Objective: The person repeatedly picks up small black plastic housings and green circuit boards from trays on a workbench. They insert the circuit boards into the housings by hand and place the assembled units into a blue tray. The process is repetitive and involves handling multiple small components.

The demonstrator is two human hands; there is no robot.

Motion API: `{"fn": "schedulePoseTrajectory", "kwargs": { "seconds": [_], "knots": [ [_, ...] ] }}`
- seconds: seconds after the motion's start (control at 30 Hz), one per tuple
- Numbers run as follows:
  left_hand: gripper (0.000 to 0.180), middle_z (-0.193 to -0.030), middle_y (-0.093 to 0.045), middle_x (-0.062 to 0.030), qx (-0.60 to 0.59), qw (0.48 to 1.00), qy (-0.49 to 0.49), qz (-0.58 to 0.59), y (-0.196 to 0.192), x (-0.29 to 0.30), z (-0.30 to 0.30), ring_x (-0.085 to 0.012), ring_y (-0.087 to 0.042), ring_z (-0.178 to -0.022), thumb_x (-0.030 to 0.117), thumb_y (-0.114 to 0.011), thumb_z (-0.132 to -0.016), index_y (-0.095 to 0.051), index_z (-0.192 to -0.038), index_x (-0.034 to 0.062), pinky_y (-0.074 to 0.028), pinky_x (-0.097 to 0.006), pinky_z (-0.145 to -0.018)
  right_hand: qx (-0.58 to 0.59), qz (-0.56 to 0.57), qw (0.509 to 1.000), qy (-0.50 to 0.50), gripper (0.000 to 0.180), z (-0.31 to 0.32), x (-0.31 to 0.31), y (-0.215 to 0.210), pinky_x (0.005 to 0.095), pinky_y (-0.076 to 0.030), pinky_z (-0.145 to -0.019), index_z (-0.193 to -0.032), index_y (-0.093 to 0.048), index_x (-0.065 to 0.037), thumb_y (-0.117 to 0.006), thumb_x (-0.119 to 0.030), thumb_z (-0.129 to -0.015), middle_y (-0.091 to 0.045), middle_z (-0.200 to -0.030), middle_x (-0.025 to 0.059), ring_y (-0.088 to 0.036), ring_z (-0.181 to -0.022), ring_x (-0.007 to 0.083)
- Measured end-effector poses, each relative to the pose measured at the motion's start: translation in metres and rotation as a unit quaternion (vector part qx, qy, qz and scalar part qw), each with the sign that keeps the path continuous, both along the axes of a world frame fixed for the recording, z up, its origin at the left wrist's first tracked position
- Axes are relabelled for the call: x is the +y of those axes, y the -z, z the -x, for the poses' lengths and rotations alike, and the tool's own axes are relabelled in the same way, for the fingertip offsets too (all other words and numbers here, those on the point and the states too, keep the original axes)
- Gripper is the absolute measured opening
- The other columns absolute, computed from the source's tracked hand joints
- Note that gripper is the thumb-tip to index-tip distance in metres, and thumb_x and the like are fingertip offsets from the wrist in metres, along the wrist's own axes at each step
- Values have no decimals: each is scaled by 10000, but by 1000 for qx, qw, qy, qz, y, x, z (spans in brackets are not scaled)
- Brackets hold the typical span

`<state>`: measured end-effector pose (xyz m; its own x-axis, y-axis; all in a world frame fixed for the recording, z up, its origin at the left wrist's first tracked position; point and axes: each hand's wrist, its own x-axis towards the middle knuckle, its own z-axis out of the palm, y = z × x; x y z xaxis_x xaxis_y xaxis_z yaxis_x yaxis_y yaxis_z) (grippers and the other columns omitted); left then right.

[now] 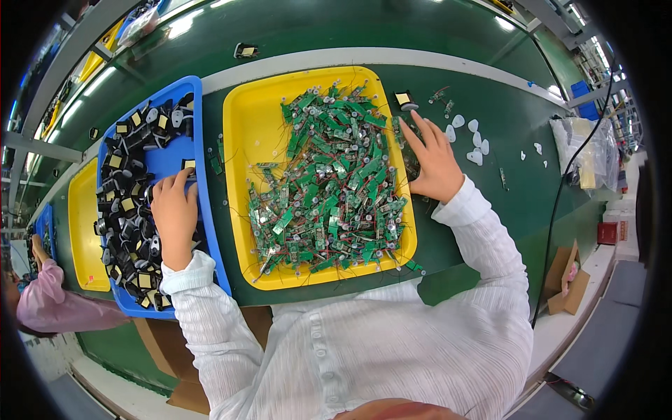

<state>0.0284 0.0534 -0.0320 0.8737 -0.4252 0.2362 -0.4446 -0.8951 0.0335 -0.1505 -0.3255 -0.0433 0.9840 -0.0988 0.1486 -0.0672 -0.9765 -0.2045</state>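
Observation:
My left hand (175, 213) is over the blue tray (213, 238), its fingers closed at a small black plastic part with a cream pad (187, 164). Many similar black parts (126, 203) are heaped in that tray, some with grey oval pieces. My right hand (439, 162) lies just past the right rim of the yellow tray (245, 133), fingers spread. Beyond its fingertips sits another black part with a cream pad (404, 98). Something dark is partly hidden beside its palm. A big pile of small green circuit boards (329, 182) with thin wires fills most of the yellow tray.
Right of my right hand, several white oval pieces (474, 157) and a few loose boards (439, 94) lie on the green table (518, 126). A clear plastic bag (584, 150) and black cable (575, 164) are farther right. At far left sits a person in a pink sleeve (63, 297).

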Motion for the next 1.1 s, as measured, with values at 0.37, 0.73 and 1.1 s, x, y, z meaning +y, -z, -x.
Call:
{"fn": "schedulePoseTrajectory", "kwargs": {
  "seconds": [0.37, 0.73, 1.1],
  "knots": [
    [287, -1026, -582, -106, 2, 1000, 5, -2, 1, 2, 0, -315, -507, -993, 131, -576, -781, -573, -1068, 113, -426, -405, -839, -49, 73, 996, -26, 555, -4, -8, 7, 436, -383, -808, -1148, -495, -115, -635, -356, -669, -464, -1113, 102, -440, -1011, 285],
    [284, -1020, -581, -106, 2, 1000, 17, 9, 1, 2, 0, -311, -507, -988, 141, -574, -783, -574, -1066, 119, -425, -403, -833, -69, 60, 996, -1, 197, -7, -14, 12, 352, -448, -529, -909, -536, -102, -589, -230, -770, -513, -821, 82, -550, -627, 253],
    [297, -1051, -575, -100, 30, 999, 6, 9, -2, 2, -1, -299, -493, -1023, 142, -568, -787, -569, -1083, 122, -410, -390, -863, -198, -480, 854, 24, 235, -55, 29, -55, 237, -353, -503, -794, -533, 7, -570, -223, -826, -485, -598, 27, -423, -569, 66]
  ]
}}
